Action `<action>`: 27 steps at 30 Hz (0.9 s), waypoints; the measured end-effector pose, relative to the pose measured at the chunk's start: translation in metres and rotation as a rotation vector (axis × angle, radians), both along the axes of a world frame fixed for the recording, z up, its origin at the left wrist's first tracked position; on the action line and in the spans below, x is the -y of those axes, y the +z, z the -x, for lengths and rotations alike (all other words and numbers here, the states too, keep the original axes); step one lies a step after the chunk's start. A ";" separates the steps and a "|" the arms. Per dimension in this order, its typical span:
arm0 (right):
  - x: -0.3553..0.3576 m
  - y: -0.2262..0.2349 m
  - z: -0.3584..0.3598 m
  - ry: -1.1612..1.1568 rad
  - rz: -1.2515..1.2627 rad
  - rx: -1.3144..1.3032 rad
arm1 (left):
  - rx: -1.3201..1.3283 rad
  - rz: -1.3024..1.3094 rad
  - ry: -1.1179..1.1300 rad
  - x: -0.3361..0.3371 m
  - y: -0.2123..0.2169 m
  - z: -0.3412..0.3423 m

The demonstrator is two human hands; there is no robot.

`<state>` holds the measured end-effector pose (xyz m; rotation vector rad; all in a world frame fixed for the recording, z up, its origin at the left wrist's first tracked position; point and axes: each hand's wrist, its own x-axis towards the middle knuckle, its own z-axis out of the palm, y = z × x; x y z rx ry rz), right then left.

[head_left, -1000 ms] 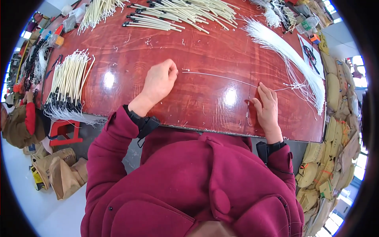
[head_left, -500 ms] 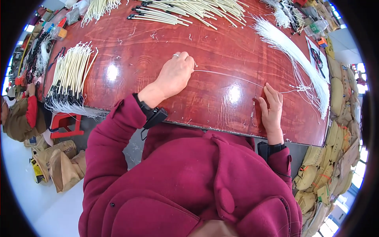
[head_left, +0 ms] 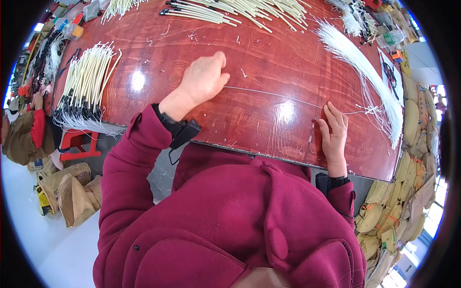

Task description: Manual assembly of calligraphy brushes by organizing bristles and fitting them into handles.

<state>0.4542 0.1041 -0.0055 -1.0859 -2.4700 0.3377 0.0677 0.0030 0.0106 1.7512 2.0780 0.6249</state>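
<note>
A thin white thread stretches across the red-brown table between my hands. Its left end disappears into my left hand, which is closed on it above the tabletop; the exact grip is hidden by the back of the hand. My right hand rests near the front edge with fingers outstretched and thumb apart, fingertips touching the thread. Past these fingertips, the thread runs on to a small white tangle beside a long bundle of white threads at the right.
Cream sticks with black ends stand bunched at the left. More cream sticks lie along the far side. A plastic bottle is at far right. Stacked sacks flank the table; a red stool and another person are left.
My left hand has shifted left and turned, with the thread still in it, so the span between my hands looks slightly longer. My right hand keeps nearly the same place on the table.
</note>
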 end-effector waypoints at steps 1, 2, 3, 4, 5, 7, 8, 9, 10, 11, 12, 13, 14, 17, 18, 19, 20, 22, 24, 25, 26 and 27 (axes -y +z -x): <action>0.000 -0.001 0.000 0.004 0.002 0.001 | -0.010 -0.109 -0.028 -0.005 0.000 0.001; 0.001 -0.001 -0.001 0.000 0.000 0.003 | -0.021 -0.218 -0.057 -0.009 0.000 0.002; 0.000 -0.002 -0.002 -0.001 -0.004 0.003 | -0.022 -0.219 -0.050 -0.017 -0.002 -0.001; 0.000 -0.002 -0.001 -0.003 -0.009 0.002 | -0.007 -0.185 -0.127 -0.026 -0.006 -0.005; -0.001 -0.001 0.000 0.008 -0.012 -0.002 | 0.006 -0.153 -0.200 -0.033 -0.009 -0.009; 0.000 -0.001 0.002 0.013 0.007 -0.024 | 0.010 -0.121 -0.259 -0.032 -0.013 -0.006; 0.000 -0.001 0.004 0.008 0.015 -0.039 | -0.028 -0.101 -0.288 -0.032 -0.014 -0.002; 0.000 -0.001 0.005 0.015 0.012 -0.051 | -0.067 -0.080 -0.315 -0.030 -0.013 0.004; 0.002 0.000 0.002 0.003 0.010 -0.041 | -0.099 -0.056 -0.351 -0.030 -0.010 0.007; 0.002 0.000 0.000 -0.008 0.008 -0.033 | -0.086 -0.038 -0.381 -0.019 -0.004 0.017; 0.001 0.000 -0.001 -0.021 0.007 -0.025 | -0.073 -0.019 -0.410 -0.001 0.006 0.034; -0.001 -0.002 0.000 -0.021 0.012 -0.036 | 0.005 0.187 -0.520 0.017 0.026 0.053; 0.000 -0.001 0.000 -0.022 0.011 -0.042 | 0.097 0.390 -0.635 0.033 0.046 0.072; -0.001 -0.004 0.000 -0.012 0.012 -0.066 | 0.113 0.667 -0.534 0.057 0.077 0.095; -0.002 -0.005 0.000 -0.015 0.021 -0.077 | 0.044 0.485 -0.454 0.053 0.076 0.096; -0.001 -0.007 0.000 -0.019 0.030 -0.087 | -0.023 0.302 -0.376 0.047 0.073 0.097; -0.003 -0.005 0.002 -0.015 0.033 -0.096 | -0.089 0.114 -0.289 0.042 0.070 0.099; -0.003 -0.002 0.008 -0.008 0.022 -0.100 | -0.322 -0.230 -0.245 0.012 0.040 0.093; 0.001 0.001 0.005 -0.029 0.023 -0.077 | -0.378 -0.238 -0.188 -0.027 0.025 0.083; 0.001 0.000 0.003 -0.020 0.017 -0.079 | -0.431 -0.306 -0.154 -0.046 0.015 0.084; 0.001 -0.002 0.001 -0.025 0.006 -0.082 | -0.484 -0.373 -0.120 -0.062 0.004 0.089; 0.000 -0.003 0.000 -0.031 -0.003 -0.087 | -0.491 -0.374 -0.112 -0.075 -0.007 0.099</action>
